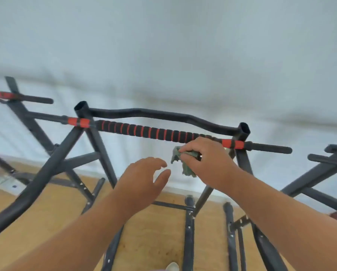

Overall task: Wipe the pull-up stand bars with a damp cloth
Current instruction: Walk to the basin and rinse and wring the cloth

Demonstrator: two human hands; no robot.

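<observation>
While the right hand (206, 161) pinches the green cloth (185, 163) in a closed grip just below the striped bar (144, 131), the left hand (144, 177) hovers beside that grip, fingers relaxed, spread, holding nothing.

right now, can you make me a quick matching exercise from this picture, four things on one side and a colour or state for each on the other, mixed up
Things:
1. cloth
2. left hand
3. right hand
4. padded bar

Colour or state:
A. black with red rings
B. open, holding nothing
C. greenish, crumpled, hanging below the fingers
D. gripping the cloth just in front of the bar

Pairs: 1-C, 2-B, 3-D, 4-A
</observation>
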